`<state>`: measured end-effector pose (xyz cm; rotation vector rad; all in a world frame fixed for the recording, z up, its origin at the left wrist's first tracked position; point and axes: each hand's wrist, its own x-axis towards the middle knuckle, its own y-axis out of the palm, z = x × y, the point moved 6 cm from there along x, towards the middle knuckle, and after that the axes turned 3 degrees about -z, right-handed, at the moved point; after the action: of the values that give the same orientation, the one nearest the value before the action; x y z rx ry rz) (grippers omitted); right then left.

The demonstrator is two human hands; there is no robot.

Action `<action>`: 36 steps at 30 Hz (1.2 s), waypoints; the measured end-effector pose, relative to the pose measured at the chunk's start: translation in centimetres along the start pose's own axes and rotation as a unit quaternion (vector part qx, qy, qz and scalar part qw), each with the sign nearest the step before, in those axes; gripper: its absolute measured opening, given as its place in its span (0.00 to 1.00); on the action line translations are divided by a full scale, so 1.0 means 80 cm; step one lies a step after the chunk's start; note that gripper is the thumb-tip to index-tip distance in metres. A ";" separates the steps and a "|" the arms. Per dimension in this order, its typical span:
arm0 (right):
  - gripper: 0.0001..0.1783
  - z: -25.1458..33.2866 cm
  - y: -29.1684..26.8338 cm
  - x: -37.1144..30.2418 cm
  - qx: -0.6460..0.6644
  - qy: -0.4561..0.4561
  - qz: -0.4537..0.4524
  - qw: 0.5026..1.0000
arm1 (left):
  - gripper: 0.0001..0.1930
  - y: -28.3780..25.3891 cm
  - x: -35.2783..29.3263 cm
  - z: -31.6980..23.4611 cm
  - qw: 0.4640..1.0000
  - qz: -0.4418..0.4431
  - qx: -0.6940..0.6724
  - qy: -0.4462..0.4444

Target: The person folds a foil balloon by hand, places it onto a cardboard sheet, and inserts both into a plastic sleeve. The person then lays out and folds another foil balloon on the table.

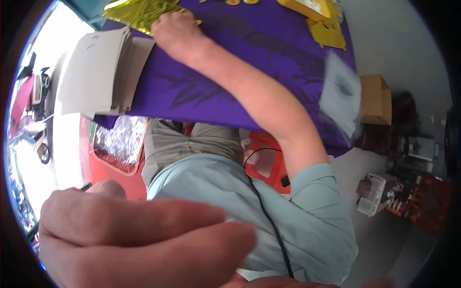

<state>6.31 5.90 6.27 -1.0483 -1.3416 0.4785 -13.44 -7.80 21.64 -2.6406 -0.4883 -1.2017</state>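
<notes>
My right hand (178, 32) reaches across the purple table cover (211, 79) to its far left part. Its fingers are curled closed at the edge of a shiny gold foil sheet (139, 13); their tips are partly hidden. My left hand (129, 230) is raised very close to the camera at the lower left, large and blurred. Its fingers are bent and pressed together, pointing right. Whatever they may hold cannot be made out. A stack of whitish cardboard sheets (93, 72) lies at the table's left edge, just left of my right hand.
A yellow box (312, 7) with white contents and a flat yellow piece (327, 34) lie far right. A clear plastic packet (340, 91) hangs at the right edge near a brown carton (376, 100). Below are a red stool (264, 163) and a black cable (267, 216) across my shirt.
</notes>
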 end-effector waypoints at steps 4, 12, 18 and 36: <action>0.07 0.004 0.005 0.005 -0.004 -0.022 0.017 1.000 | 0.15 0.002 -0.001 0.000 1.000 -0.011 -0.012 -0.012; 0.04 0.002 0.006 0.006 -0.070 -0.056 0.003 0.996 | 0.17 -0.009 -0.017 -0.018 0.996 -0.009 0.047 -0.080; 0.03 0.005 -0.005 -0.008 -0.004 -0.013 -0.016 1.000 | 0.18 0.004 0.004 -0.020 0.999 0.019 0.032 -0.035; 0.07 0.020 0.001 -0.003 0.026 0.008 0.005 1.000 | 0.22 0.011 0.031 -0.050 0.996 -0.025 0.076 0.033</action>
<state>4.78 6.28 5.88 -1.0154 -1.3030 0.5091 -14.39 -9.32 26.09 -2.4671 -0.6126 -1.2107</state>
